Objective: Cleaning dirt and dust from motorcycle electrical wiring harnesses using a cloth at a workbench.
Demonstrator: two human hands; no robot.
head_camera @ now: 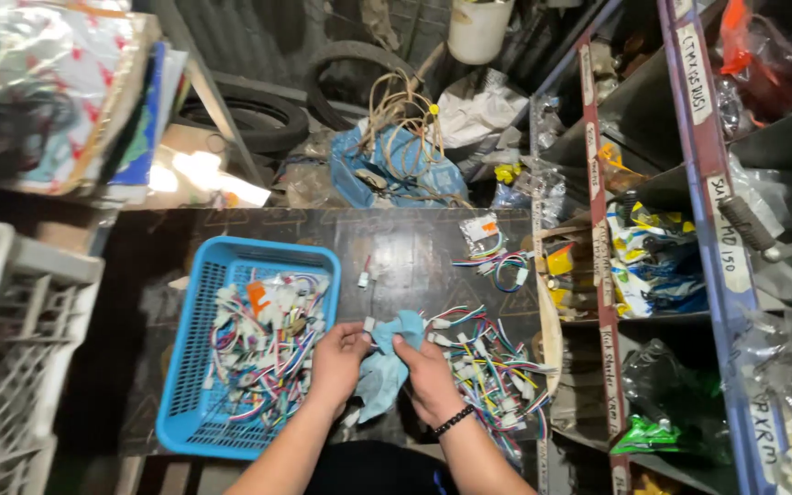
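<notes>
- The left hand (339, 357) and the right hand (425, 374) meet near the middle of the dark table (414, 247), both closed on a crumpled light blue cloth (385, 367)
- The left hand pinches the cloth's upper left edge, where a small white plastic connector (369, 324) pokes out just above its fingertips; whether the connector is gripped through the cloth or only rests against it cannot be told
- The right hand holds the cloth's right fold between thumb and fingers, with a dark beaded bracelet (452, 421) on its wrist
- The cloth hangs between the two hands, its long axis running from far to near, the lower tail dropping toward the person's lap
- Just left of the left hand stands a blue plastic mesh basket (196, 367) filled with short multicoloured wire harnesses with white plugs (263, 348); the left hand is the nearer one to it
- Just right of the right hand lies a loose heap of the same kind of multicoloured wire leads (492, 367) on the table, touching the cloth's edge
- Farther off, a small bagged bundle of wires (488, 247) lies near the metal shelf rack (717, 229) on the right
</notes>
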